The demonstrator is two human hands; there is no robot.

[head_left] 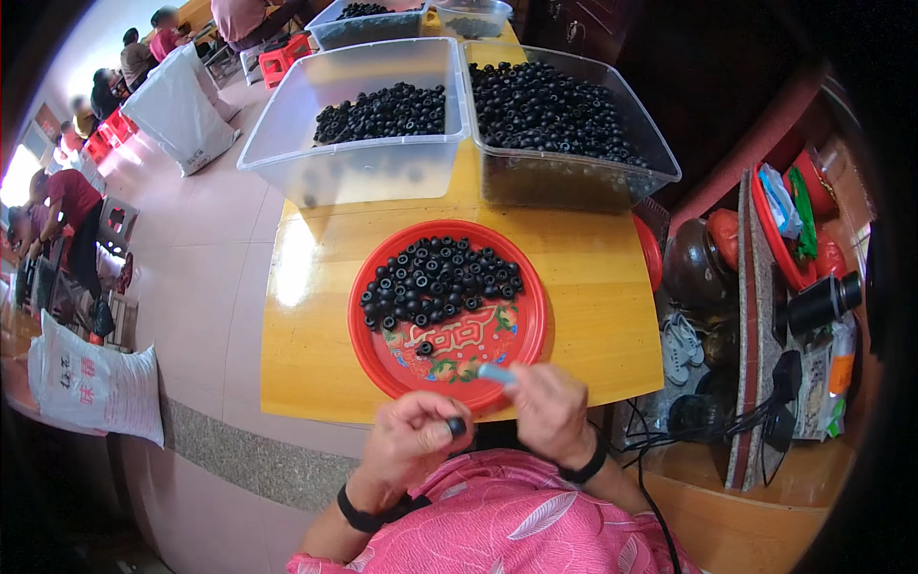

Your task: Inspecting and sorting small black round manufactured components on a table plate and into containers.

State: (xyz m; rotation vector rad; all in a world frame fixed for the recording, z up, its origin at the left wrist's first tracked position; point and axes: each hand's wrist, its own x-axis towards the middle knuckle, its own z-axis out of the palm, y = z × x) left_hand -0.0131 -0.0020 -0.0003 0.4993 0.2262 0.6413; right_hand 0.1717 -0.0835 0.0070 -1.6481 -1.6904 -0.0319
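Observation:
Between the thumb and fingers of my left hand (409, 435) is a small black ring-like part (456, 427). My right hand (557, 411) grips a thin light-blue tool (496, 373), its tip pointing left over the tray's near rim; what kind of tool it is I cannot make out. Just beyond both hands lies a round red tray (368, 359) with a printed pattern. Many black hollow parts (435, 277) are heaped on its far half, and a single one (425, 349) sits apart near the middle.
Two clear plastic bins (382, 158) (574, 158) of black parts stand at the yellow table's (316, 364) far side, more bins behind. White sacks (96, 383) and seated people are at left. A shelf with a red basin (779, 230) and cables (660, 435) are at right.

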